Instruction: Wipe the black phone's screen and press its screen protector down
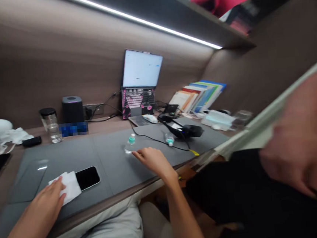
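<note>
Nearest, at 8 o'clock from the middle of the view: the left hand (47, 197), fingers together and pressed down on a folded white tissue (69, 186), with no pinch showing. Just beside the tissue, a black smartphone (88, 178) lying face up on a grey desk mat (115, 163). At 6 o'clock, the right hand (151, 162), slightly spread and holding nothing, its fingertips (135, 154) right by a small clear water bottle (130, 143) with a green cap, though contact is hard to tell. Farther along the mat at 3 o'clock, a second small bottle (169, 138) lying on its side, near black headphones (187, 130). Across the right edge, a large blurred hand (296, 140), apart from the two forearms and probably a co-worker's. Beyond, at 10 o'clock, a glass jar (50, 124) and a dark cylindrical speaker (72, 110); at 12 o'clock, an open laptop (140, 70); at 1 o'clock, upright folders (198, 97).
</note>
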